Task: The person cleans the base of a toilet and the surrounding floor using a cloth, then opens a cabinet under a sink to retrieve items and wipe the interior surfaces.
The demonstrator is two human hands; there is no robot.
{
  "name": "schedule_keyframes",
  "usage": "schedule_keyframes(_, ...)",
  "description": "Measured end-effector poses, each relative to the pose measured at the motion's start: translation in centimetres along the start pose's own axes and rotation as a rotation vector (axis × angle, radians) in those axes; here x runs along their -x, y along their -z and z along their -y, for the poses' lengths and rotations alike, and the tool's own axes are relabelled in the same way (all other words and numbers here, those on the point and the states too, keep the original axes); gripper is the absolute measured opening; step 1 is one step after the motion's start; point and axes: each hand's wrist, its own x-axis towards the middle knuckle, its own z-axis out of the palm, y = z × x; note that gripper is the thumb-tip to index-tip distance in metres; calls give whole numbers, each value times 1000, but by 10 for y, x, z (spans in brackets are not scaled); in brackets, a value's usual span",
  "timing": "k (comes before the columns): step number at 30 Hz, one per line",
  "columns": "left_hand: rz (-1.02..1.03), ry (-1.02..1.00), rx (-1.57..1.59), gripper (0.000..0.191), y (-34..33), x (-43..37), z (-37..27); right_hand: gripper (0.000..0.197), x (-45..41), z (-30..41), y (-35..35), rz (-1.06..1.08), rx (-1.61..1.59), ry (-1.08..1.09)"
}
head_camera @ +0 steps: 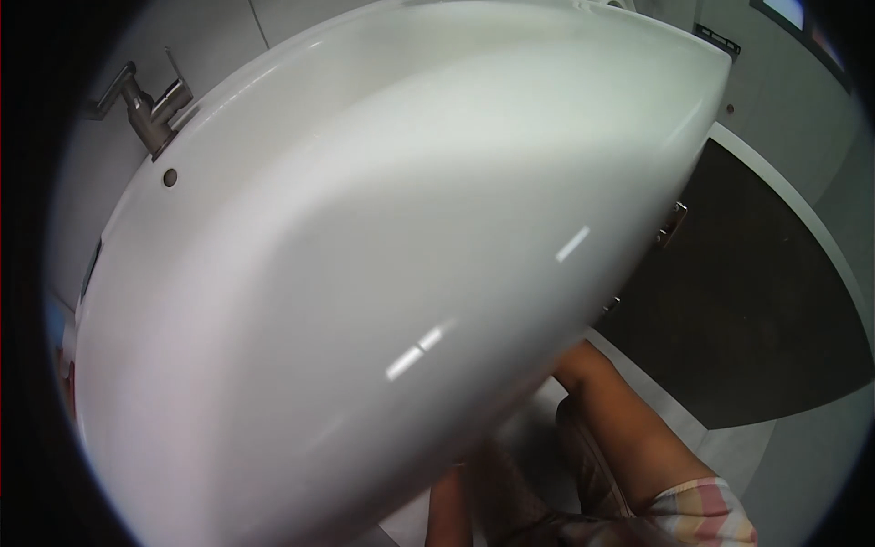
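Observation:
A glossy white washbasin [383,239] fills most of the view, very close to the camera. On its far left rim stands a metal mixer tap [154,113] with a lever, and a round overflow hole [170,178] sits just below it. Both of my hands are out of view, hidden by the basin. My right forearm [615,410] reaches under the basin's near edge, and only a short part of my left forearm [449,506] shows beside my legs. What the hands touch or hold is hidden.
On the right, a dark cabinet door [745,294] with a pale edge and metal hinges [673,224] stands beside the basin. Grey wall panels [786,116] rise behind it, with a dark bracket [718,39] fixed near the basin's corner. Pale floor [742,448] shows below the door.

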Motion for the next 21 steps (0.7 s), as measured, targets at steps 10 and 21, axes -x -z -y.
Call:
schedule_keyframes(10, -13, 27, -67, 43, 10, -3, -1, 30, -24, -3, -25, -72, 62, -52)
schedule_keyframes(21, 92, 103, -106, 41, 32, -22, -14, 27, 6, -25, -27, 108, 286, -181)
